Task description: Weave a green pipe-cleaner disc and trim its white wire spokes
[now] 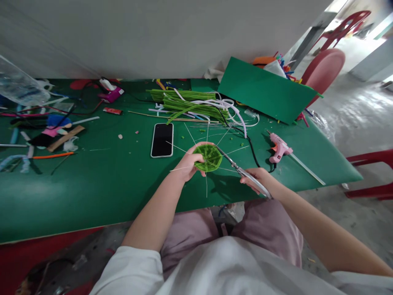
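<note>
- Our left hand (194,159) is closed on the left edge of the fuzzy green disc (212,157), above the table (92,192).
- Our right hand (257,177) is curled around the scissors (237,167), blades by the disc's right edge.
- We judge the disc light and soft, its wires (206,185) bendable; we'd grip the rim.
- We can read 0 brands or labels.
</note>
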Demonstrator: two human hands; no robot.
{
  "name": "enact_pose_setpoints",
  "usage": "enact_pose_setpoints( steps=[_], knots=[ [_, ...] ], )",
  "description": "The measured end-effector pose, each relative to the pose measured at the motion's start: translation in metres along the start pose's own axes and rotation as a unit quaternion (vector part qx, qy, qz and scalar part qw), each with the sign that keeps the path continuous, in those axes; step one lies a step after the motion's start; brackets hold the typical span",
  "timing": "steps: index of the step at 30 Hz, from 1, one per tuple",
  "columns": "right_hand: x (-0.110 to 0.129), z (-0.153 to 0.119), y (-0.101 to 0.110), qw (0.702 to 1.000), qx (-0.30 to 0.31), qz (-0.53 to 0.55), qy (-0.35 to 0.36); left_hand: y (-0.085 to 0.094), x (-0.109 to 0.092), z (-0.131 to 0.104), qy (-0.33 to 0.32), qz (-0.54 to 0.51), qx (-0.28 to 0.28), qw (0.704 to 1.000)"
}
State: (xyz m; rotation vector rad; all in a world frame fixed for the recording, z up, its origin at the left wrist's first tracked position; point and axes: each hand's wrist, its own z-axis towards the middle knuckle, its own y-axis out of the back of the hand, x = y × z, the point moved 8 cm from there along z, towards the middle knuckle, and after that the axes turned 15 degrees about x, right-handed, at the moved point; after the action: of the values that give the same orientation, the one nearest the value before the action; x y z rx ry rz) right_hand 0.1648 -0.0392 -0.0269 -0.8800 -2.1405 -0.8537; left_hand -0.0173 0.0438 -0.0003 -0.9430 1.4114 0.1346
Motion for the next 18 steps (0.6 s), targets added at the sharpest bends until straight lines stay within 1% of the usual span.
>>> enact_pose_setpoints(
  steps=[5,12,18],
  knots=[
    [0.0051,-0.0027,-0.0029,0.999,0.006,0.037,0.001,-0.001,0.0006,0.0009,-0.003,-0.001,0.008,1.0],
    [0.0017,0.0012,-0.0059,0.998,0.02,0.061,0.01,-0.0005,0.0001,-0.0005,0.003,0.013,-0.005,1.0],
    [-0.0017,0.0018,-0.005,0.999,0.024,0.021,0.029,-0.0029,-0.0015,-0.0022,0.0,0.026,-0.002,1.0]
  ],
)
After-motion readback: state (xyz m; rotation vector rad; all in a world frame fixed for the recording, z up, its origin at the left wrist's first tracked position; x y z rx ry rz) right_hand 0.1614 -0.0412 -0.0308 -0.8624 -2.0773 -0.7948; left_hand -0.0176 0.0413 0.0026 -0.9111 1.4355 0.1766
